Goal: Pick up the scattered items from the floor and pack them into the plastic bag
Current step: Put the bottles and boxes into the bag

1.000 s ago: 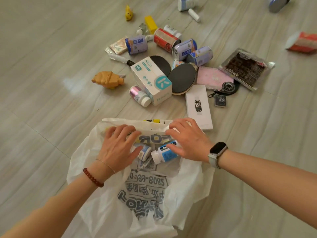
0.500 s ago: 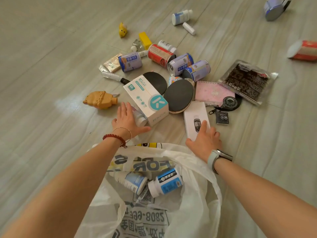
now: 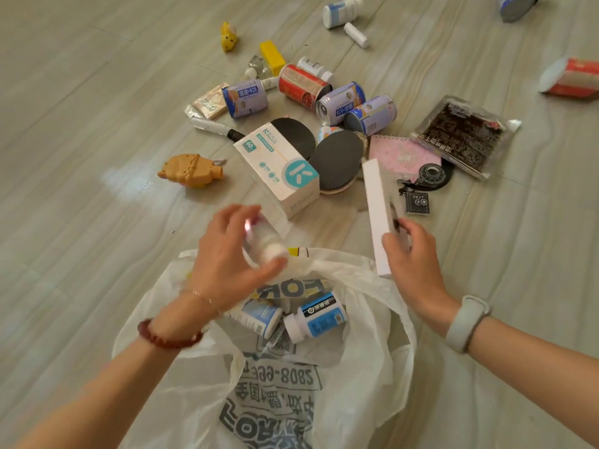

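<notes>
Half a second ago both hands were reaching into the scatter; now each has lifted something. The left hand (image 3: 233, 254) grips what looks, through blur, like a small white-capped bottle (image 3: 264, 241), and the right hand (image 3: 413, 254) holds the flat white rectangular box (image 3: 376, 202), both just above the white printed plastic bag (image 3: 372, 367) lying open on the floor, so two more items are near packing.

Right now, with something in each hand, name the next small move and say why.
Probably lower the left hand and release its small white-capped bottle into the white plastic bag: it is already above the open mouth, while the right hand holds the flat white box beside the rim.
</notes>
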A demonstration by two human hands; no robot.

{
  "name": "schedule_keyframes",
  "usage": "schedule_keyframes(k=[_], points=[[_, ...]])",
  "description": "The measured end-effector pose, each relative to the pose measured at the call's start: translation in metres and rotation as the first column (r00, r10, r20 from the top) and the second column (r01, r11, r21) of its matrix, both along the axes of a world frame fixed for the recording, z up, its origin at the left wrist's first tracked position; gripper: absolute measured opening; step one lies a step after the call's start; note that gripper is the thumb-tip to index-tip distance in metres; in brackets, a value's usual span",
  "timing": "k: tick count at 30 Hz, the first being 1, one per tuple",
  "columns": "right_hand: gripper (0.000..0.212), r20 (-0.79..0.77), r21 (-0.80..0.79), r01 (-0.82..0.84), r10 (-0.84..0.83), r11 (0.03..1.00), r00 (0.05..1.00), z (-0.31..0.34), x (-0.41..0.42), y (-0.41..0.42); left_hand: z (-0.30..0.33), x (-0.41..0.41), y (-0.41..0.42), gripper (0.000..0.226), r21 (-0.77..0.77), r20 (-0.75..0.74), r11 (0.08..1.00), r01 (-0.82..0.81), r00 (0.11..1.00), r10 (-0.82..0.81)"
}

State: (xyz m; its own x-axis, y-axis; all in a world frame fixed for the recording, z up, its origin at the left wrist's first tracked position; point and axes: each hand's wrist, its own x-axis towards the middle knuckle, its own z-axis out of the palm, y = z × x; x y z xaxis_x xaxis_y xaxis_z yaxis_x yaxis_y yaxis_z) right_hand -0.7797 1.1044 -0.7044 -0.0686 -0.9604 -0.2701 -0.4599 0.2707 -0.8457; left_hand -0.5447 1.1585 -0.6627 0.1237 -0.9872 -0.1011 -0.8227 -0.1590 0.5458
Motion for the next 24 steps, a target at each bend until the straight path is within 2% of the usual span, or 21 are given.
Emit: schedule_keyframes(k=[3,6,8,9,11,14,15,17,19,20,22,24], points=[[0.066,0.069,-0.127,-0.143,0.152,0.982,0.986,0.015,0.009,0.033,-0.004,-0.015,0.054,0.08,0.134,0.14,0.965,0.226,0.959,-0.245],[0.069,-0.022,-0.207,-0.45,0.456,0.869,0.89,0.018,0.019,0.051,-0.024,-0.023,0.097,0.094,0.277,0.407,0.89,0.363,0.794,-0.451],[0.07,-0.063,-0.176,-0.596,0.595,0.784,0.801,0.021,0.025,0.06,-0.033,-0.018,0.113,0.107,0.329,0.516,0.873,0.359,0.706,-0.485],[0.069,-0.073,-0.162,-0.641,0.639,0.75,0.766,0.021,0.027,0.063,-0.034,-0.013,0.117,0.107,0.314,0.536,0.887,0.337,0.709,-0.459],[0.067,-0.14,-0.165,-0.733,0.719,0.66,0.68,0.023,0.026,0.07,-0.031,0.0,0.121,0.089,0.188,0.569,0.952,0.243,0.763,-0.307],[0.06,-0.403,-0.169,-0.871,0.774,0.461,0.488,0.026,0.013,0.076,-0.027,0.025,0.125,0.064,0.014,0.525,0.998,-0.059,0.85,0.043],[0.057,-0.503,-0.175,-0.909,0.759,0.378,0.413,0.027,0.01,0.077,-0.027,0.033,0.125,0.061,0.004,0.472,0.985,-0.173,0.869,0.151],[0.051,-0.679,-0.133,-0.973,0.698,0.188,0.228,0.025,0.005,0.08,-0.024,0.044,0.123,0.059,0.109,0.328,0.92,-0.375,0.888,0.323],[0.049,-0.784,-0.015,-0.999,0.619,0.05,0.043,0.021,0.007,0.09,-0.025,0.05,0.121,0.059,0.219,0.252,0.872,-0.439,0.888,0.384],[0.047,-0.803,0.023,-1.0,0.596,0.019,-0.008,0.018,0.013,0.097,-0.026,0.051,0.121,0.059,0.24,0.255,0.867,-0.436,0.89,0.377],[0.046,-0.789,0.094,-0.996,0.61,0.01,-0.068,0.012,0.034,0.107,-0.03,0.051,0.12,0.056,0.246,0.296,0.864,-0.439,0.883,0.364],[0.053,-0.757,0.087,-0.995,0.647,-0.039,-0.091,0.006,0.062,0.112,-0.032,0.05,0.119,0.053,0.227,0.328,0.851,-0.474,0.86,0.392]])
